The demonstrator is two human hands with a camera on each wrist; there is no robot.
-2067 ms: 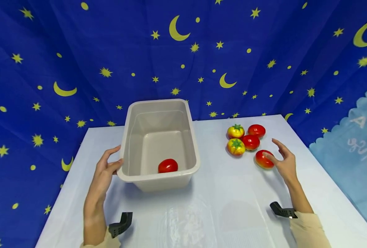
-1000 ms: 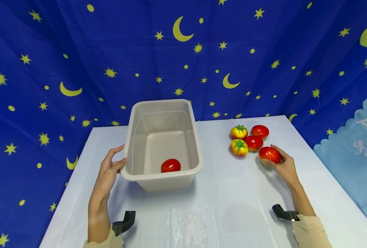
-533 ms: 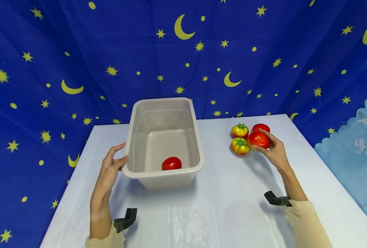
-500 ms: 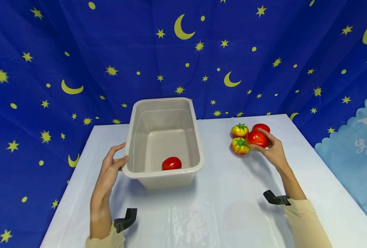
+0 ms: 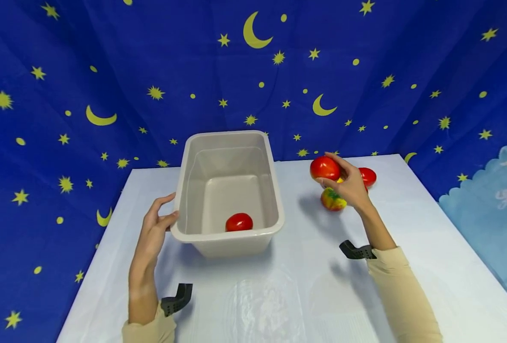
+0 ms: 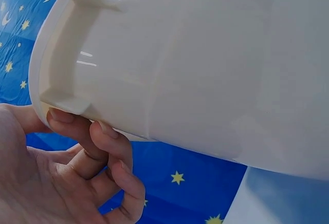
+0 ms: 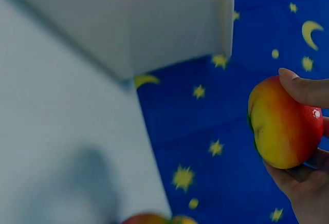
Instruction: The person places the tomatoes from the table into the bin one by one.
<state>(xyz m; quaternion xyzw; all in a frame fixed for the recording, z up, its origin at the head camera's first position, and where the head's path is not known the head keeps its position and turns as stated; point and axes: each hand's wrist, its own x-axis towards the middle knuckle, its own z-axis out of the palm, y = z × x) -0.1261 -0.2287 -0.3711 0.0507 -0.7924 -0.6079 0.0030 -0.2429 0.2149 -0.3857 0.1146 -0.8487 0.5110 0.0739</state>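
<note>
My right hand point(image 5: 352, 189) holds a glossy red-and-yellow toy tomato point(image 5: 324, 167) between thumb and fingers, raised over the table. In the right wrist view the thumb lies across the top of this tomato point(image 7: 282, 126), its yellow side facing left. At the left, my left hand point(image 5: 149, 238) grips the rim of a beige plastic bin point(image 5: 232, 245). The left wrist view has curled fingers under that rim, against the bin wall point(image 6: 205, 70). One red tomato point(image 5: 239, 222) lies inside the bin, near its front wall.
Behind the right hand, partly hidden, sit a yellow-red tomato with a green top point(image 5: 333, 200) and a red tomato point(image 5: 367, 176). The table point(image 5: 287, 276) has a white cover. A blue star-and-moon curtain point(image 5: 219, 66) hangs behind it.
My right hand has closed round the nearest tomato, lifted it and carried it left over the other tomatoes. My left hand keeps its grip on the bin. The head view has shifted slightly.
</note>
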